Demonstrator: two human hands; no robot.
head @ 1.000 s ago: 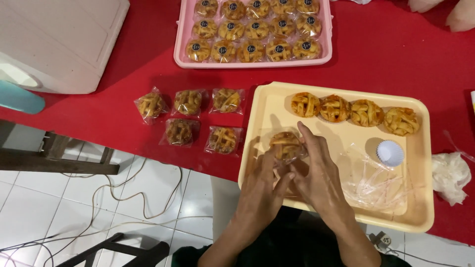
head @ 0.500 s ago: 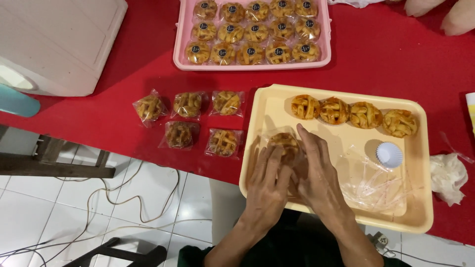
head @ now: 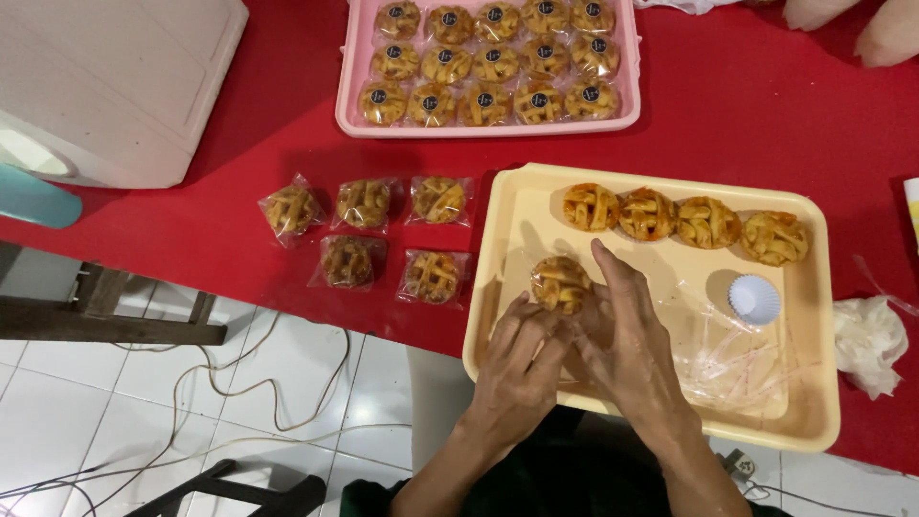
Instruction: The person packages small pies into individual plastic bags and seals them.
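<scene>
Both hands work low in the frame: left hand [head: 517,359] and right hand [head: 627,345] pinch one lattice tart [head: 561,283] between fingertips, just above them over the yellow tray [head: 814,421].

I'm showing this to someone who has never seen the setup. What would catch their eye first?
Probably the two hands, left hand and right hand, closed together around one lattice-topped tart over the yellow tray at the near table edge. Next, the red tablecloth, with a pink tray of stickered, wrapped tarts at the far side. Five bagged tarts lie left of the yellow tray.
</scene>
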